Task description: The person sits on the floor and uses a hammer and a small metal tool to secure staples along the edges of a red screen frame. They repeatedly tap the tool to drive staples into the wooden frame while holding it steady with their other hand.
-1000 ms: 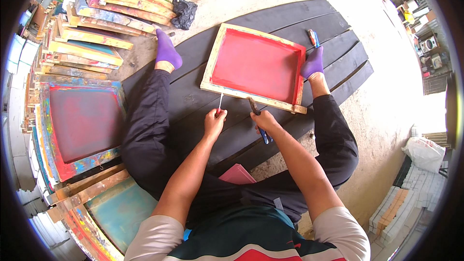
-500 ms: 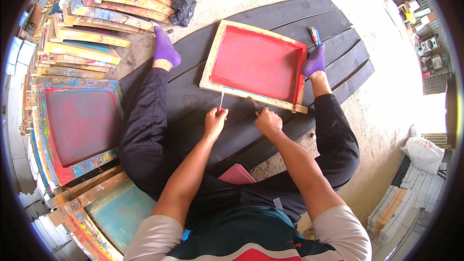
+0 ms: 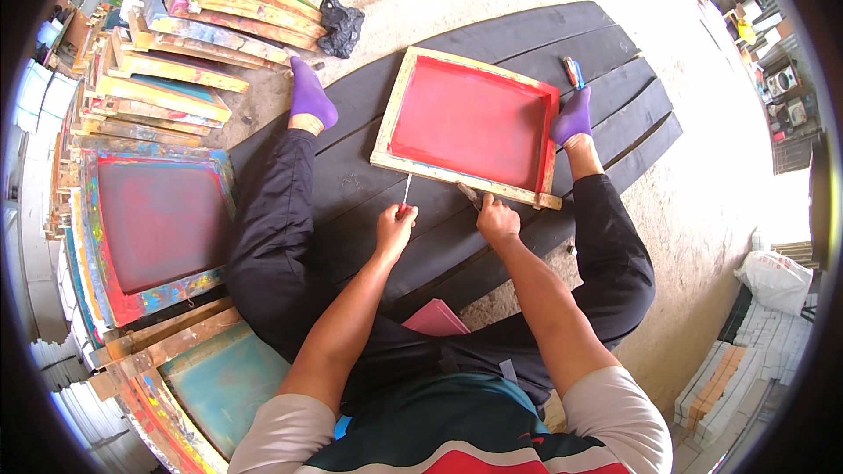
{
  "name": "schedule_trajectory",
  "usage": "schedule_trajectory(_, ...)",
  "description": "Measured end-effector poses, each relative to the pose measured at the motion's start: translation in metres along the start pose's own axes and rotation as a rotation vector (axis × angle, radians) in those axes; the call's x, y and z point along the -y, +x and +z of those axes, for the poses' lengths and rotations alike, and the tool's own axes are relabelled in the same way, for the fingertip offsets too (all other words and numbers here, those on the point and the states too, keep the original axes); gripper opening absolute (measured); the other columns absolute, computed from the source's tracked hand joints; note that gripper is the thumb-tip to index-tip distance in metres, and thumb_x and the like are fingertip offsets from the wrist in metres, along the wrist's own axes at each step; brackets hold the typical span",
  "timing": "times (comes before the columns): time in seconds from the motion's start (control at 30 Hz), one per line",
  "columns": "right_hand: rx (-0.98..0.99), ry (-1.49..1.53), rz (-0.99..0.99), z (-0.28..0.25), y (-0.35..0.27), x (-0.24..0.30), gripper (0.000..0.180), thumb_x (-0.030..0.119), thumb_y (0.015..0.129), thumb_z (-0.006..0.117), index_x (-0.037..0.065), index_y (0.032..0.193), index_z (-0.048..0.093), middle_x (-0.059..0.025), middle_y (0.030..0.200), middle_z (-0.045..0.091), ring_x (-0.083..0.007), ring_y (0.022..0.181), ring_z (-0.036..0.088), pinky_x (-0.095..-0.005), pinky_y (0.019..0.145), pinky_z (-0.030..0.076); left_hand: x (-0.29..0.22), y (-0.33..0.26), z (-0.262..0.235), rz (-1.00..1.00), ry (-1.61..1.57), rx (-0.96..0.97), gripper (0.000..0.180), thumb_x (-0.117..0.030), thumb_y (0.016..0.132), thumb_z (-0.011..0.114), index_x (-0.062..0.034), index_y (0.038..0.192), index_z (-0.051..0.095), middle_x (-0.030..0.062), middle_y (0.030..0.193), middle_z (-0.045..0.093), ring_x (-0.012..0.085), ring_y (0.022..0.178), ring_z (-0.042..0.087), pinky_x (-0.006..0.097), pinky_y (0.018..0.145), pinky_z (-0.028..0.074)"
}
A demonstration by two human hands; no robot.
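A wooden screen-printing frame (image 3: 468, 125) with red mesh and red-stained inner edges lies on dark planks between my feet. My left hand (image 3: 397, 226) is closed around the red handle of a screwdriver (image 3: 407, 186), its thin metal shaft pointing at the frame's near edge, close to the left corner. Farther right, my right hand (image 3: 499, 220) grips a short dark metal tool (image 3: 470, 195); its worn brownish end reaches the same near edge. The fist hides the tool's handle, so I cannot tell its exact kind.
Black planks (image 3: 351, 197) form the surface below. Paint-stained frames (image 3: 158, 219) stand stacked on my left, with a crumpled black bag (image 3: 341, 26) beyond. A red and blue tool (image 3: 573, 72) lies by my right foot. A pink block (image 3: 436, 318) sits near my lap.
The view has shifted slightly. My right hand has moved a little to the right, and its tool slants more steeply. The left hand keeps about the same place against the frame.
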State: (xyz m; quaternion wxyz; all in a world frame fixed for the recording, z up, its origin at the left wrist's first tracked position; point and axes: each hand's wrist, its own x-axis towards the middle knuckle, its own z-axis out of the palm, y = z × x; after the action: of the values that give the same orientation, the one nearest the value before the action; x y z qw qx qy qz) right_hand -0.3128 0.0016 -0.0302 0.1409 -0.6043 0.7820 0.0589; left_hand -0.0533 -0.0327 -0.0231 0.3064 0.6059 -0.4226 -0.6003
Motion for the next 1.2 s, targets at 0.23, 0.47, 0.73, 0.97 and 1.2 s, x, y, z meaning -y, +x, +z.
schedule_trajectory(0.23, 0.153, 0.264, 0.019, -0.045, -0.012, 0.016, 0.052, 0.047, 0.099, 0.06, -0.004, 0.099, 0.069, -0.025, 0.092, 0.075, -0.0383, 0.09, 0.076, -0.0483, 0.079, 0.06, 0.006, 0.004, 0.002, 0.028, 0.018, -0.033, 0.023, -0.025, 0.094, 0.073, -0.0025, 0.09, 0.071, 0.0028, 0.072, 0.067, 0.0123, 0.064, 0.062, 0.031, 0.061, 0.048)
schedule_trajectory(0.47, 0.539, 0.59, 0.159, -0.086, 0.009, 0.032, 0.053, 0.041, 0.099, 0.065, -0.008, 0.078, 0.061, -0.015, 0.067, 0.064, -0.0259, 0.054, 0.066, -0.0418, 0.049, 0.054, 0.007, 0.006, 0.003, 0.004, 0.026, -0.034, 0.023, -0.025, 0.093, 0.074, -0.0025, 0.089, 0.07, 0.0035, 0.07, 0.066, 0.0125, 0.063, 0.061, 0.032, 0.06, 0.047)
schedule_trajectory(0.73, 0.607, 0.654, 0.223, -0.078, 0.01, 0.011, 0.046, 0.034, 0.098, 0.066, -0.007, 0.077, 0.06, -0.0147, 0.065, 0.062, -0.0262, 0.049, 0.063, -0.0429, 0.043, 0.049, 0.011, 0.017, 0.001, 0.049, -0.01, -0.033, 0.023, -0.026, 0.097, 0.071, -0.0043, 0.096, 0.065, 0.0015, 0.07, 0.059, 0.0077, 0.044, 0.046, 0.027, 0.039, 0.034)
schedule_trajectory(0.97, 0.476, 0.486, 0.1, -0.075, 0.011, 0.013, 0.047, 0.034, 0.095, 0.068, -0.01, 0.081, 0.063, -0.0183, 0.07, 0.065, -0.0302, 0.055, 0.066, -0.0466, 0.05, 0.052, 0.016, 0.019, 0.006, 0.056, -0.048, -0.011, 0.023, -0.027, 0.096, 0.072, -0.0045, 0.096, 0.066, 0.0015, 0.07, 0.059, 0.0075, 0.044, 0.047, 0.026, 0.039, 0.034)
schedule_trajectory(1.2, 0.532, 0.205, 0.052, -0.092, 0.024, 0.03, 0.047, 0.034, 0.083, 0.06, -0.005, 0.107, 0.073, -0.0289, 0.107, 0.073, -0.0402, 0.105, 0.072, -0.0476, 0.089, 0.054, 0.013, 0.023, 0.003, 0.084, -0.094, -0.021, 0.023, -0.026, 0.096, 0.071, -0.0039, 0.094, 0.066, 0.0016, 0.069, 0.059, 0.0076, 0.045, 0.047, 0.026, 0.039, 0.035)
